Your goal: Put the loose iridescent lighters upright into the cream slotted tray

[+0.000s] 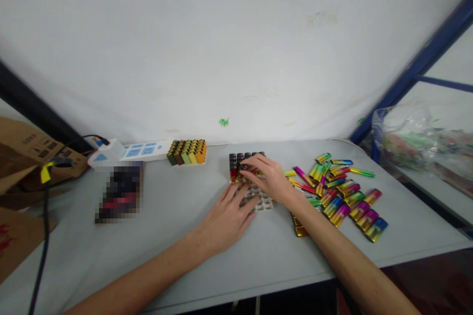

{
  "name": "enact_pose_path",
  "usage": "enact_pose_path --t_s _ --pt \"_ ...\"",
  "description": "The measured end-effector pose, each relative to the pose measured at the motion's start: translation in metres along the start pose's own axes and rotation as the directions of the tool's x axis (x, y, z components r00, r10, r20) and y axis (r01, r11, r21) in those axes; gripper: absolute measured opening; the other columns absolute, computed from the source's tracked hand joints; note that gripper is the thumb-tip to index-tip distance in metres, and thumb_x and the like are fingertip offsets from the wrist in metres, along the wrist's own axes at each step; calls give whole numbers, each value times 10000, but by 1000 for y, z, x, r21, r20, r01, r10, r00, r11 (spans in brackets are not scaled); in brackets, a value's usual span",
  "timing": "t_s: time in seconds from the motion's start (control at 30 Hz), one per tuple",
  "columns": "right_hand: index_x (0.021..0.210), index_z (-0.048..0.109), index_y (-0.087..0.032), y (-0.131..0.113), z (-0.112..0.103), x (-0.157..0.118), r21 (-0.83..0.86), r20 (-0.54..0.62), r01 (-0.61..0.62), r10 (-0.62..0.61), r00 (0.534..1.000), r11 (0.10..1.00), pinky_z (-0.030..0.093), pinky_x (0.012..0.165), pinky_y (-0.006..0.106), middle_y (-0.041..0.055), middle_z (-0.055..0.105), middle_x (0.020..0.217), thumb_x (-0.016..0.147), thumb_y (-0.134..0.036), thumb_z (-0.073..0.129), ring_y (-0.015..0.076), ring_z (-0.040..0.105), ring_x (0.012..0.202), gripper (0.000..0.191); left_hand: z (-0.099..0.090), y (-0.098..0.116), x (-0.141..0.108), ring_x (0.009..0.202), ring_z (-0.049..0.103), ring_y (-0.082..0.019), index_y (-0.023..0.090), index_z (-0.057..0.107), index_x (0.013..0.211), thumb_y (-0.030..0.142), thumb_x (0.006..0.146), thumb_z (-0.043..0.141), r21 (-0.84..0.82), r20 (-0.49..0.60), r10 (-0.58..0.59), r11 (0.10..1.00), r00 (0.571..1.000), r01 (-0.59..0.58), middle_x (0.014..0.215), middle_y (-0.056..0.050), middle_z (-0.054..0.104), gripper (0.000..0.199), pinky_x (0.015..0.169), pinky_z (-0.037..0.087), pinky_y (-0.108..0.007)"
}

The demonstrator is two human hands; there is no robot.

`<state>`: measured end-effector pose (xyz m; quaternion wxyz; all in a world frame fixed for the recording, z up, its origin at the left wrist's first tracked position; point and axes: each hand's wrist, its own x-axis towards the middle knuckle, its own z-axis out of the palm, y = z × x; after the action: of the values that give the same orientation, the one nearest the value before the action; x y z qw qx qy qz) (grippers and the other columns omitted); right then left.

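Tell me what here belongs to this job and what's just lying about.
Apparently job items:
pale pocketed tray, under the left hand
upright black-topped pieces, by the right hand
shiny multicoloured flat pieces
possibly the block of green, brown and orange pieces

Probably lying about:
white power strip with blue panels
brown printed cardboard
clear plastic bag

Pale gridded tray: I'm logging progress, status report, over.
Left hand spread on pale gridded tray. Right hand at upright black-topped shiny pieces, grip unclear. Right forearm partly hides loose, flat, multicoloured metallic pieces.

Tray (265, 204), shiny pieces (340, 215) on table (173, 202)
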<state>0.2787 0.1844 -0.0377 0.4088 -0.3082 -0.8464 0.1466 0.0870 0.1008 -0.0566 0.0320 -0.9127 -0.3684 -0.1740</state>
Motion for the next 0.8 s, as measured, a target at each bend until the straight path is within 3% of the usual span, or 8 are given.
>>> enact_pose_path --t_s 0.23,0.37,0.5,0.63,0.7,0.8 --pt "1294 678 -275 4 7 -2 6 24 -21 20 1000 1000 616 903 372 86 756 1138 1055 -344 623 221 740 946 254 3 -1 0 1417 486 -365 230 629 1414 313 1063 590 27 -25 2 1000 1000 -2 1475 -160 571 362 1177 445 -568" --pt "1182 701 -262 4 8 -2 -52 43 -41 43 998 998 612 849 358 69 758 1033 1060 -340 614 219 730 890 169 3 -2 -1 1426 479 -377 222 636 1412 314 1061 595 13 -26 7 1000 1000 -7 1492 -175 558 365 1177 440 -581" --pt "1152 724 -248 -4 4 0 -170 14 10 -7 1000 985 606 822 361 112 696 1152 1080 -359 566 219 704 910 205 2 -4 0 1418 485 -369 225 641 1406 293 1060 593 -9 -15 15 1000 1000 -15 1480 -167 565 356 1182 439 -587" --pt "1180 723 -244 1 -18 3 -272 -51 -67 55 997 960 575 765 357 104 678 1055 1087 -408 545 213 669 816 260 2 -8 -1 1379 516 -356 230 657 1386 293 1053 608 -37 -16 22 999 1000 -22 1472 -160 570 343 1172 458 -581" --pt "1133 724 -224 16 -39 1 -326 -74 -144 127 989 934 555 773 356 83 686 939 1093 -367 524 212 658 771 250 3 -10 -1 1362 528 -354 226 656 1393 294 1058 603 -51 -17 31 998 999 -32 1481 -167 562 346 1161 470 -577" --pt "1033 733 -202 45 -75 -9 -431 -107 -258 235 966 865 542 799 360 89 700 913 1051 -303 566 222 659 783 196 3 -13 -2 1364 530 -347 240 648 1410 299 1066 590 -68 -12 37 997 999 -38 1514 -167 539 354 1153 479 -571"
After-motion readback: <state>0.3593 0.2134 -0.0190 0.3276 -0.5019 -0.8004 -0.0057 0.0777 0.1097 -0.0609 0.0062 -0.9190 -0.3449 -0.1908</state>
